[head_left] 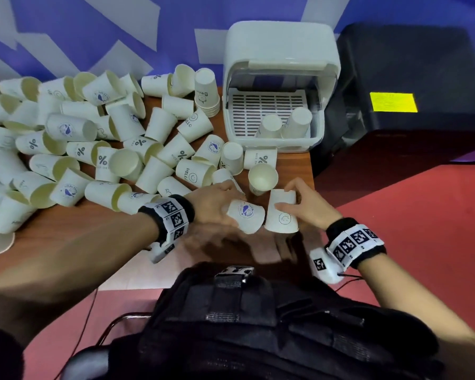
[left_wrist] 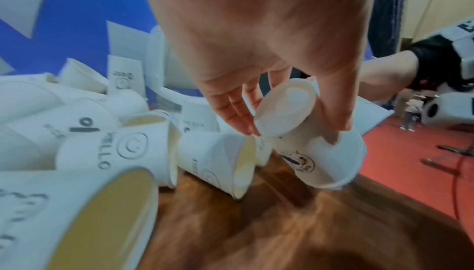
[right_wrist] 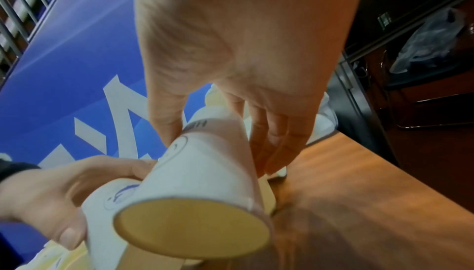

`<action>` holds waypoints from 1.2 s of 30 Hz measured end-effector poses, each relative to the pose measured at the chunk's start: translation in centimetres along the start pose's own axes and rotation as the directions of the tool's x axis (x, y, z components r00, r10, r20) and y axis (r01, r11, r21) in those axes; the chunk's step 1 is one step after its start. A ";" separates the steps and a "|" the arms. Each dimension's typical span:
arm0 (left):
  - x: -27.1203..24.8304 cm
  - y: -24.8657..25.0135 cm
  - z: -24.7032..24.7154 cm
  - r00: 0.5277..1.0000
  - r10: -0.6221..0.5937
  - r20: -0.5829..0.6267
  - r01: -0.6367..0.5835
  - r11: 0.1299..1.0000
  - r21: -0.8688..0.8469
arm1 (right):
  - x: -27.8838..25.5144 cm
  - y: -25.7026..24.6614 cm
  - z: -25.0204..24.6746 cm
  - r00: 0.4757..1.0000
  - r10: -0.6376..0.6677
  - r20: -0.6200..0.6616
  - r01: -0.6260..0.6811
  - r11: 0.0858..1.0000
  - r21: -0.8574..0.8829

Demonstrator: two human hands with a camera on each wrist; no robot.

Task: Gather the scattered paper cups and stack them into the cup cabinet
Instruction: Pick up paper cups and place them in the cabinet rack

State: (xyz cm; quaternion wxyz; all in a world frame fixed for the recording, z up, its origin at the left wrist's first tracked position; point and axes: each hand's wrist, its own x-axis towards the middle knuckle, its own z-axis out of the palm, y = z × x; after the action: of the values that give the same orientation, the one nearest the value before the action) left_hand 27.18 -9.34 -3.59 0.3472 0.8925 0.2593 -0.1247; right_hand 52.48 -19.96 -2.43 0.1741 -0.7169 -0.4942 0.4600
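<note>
Cups (head_left: 99,138) on wooden table (head_left: 93,231), red floor (head_left: 422,215).

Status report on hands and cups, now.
Left hand grips whale-logo cup; right hand grips smiley cup. Two cups in cabinet. Path unobstructed.

HELLO: beside a smiley face, on a lying cup (head_left: 194,174), on another nearer the cabinet (head_left: 195,124), and close up in the left wrist view (left_wrist: 120,148).
% sign: on several lying cups, such as one (head_left: 104,164); one in front of the cabinet (head_left: 261,159) adds "NICE DA…".
Upside-down stack (head_left: 206,91): a word starting "Be", rest unclear.
Round blue emblems and yellow label (head_left: 393,102): unreadable.
</note>
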 end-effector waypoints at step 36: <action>6.0 -9.5 -10.3 0.716 -0.216 -0.663 0.029 0.959 -0.282 | 17.6 -8.5 -5.9 0.908 -0.235 -0.348 0.080 0.910 -0.406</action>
State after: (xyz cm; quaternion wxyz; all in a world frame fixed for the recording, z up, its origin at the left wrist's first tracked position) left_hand 27.36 5.95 -3.77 0.3272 0.8040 0.4421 0.2260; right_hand 54.26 0.35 -1.96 0.1627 -0.7706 -0.5872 0.1869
